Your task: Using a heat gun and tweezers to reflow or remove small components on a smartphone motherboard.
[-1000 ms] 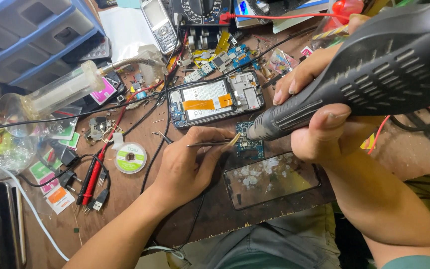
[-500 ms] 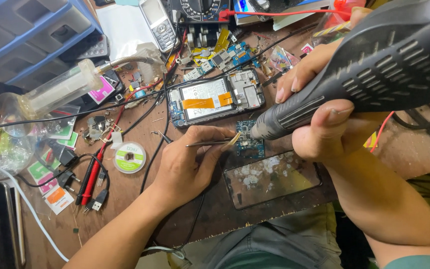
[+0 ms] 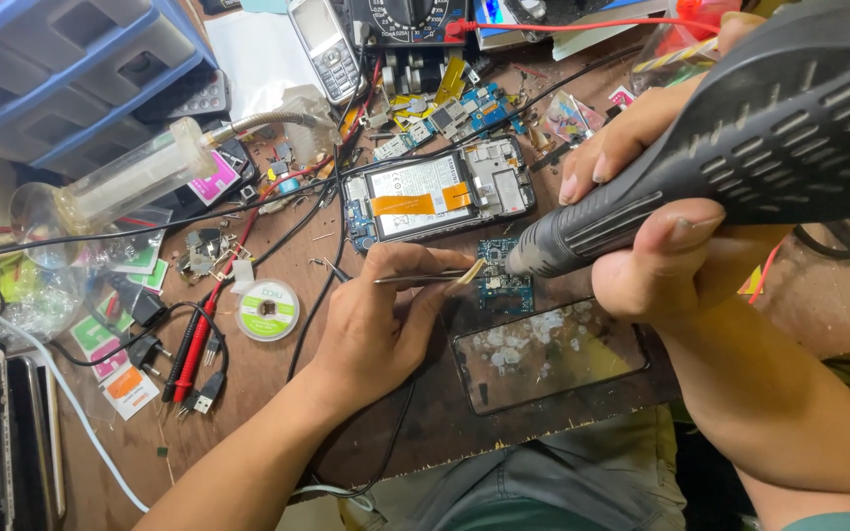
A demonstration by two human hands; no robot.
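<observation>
Two hands working over a small blue circuit board [image 3: 504, 288]

The left hand [image 3: 386, 324] pinches tweezers [image 3: 423, 278], tips at the board's left edge; the right hand [image 3: 661, 206] grips a dark hot-air handpiece [image 3: 740, 147], nozzle just above the board, which lies on the tabletop [image 3: 277, 393] below an opened phone [image 3: 435, 197].

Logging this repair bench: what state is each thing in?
Black smartphone: back off, insides exposed, flat.
Small blue circuit board: bare, beneath the tool tips.
Metal tweezers: pinched in left hand.
Black hot-air handpiece: gripped by right hand, nozzle down.
Cracked glass panel: detached, flat.
</observation>
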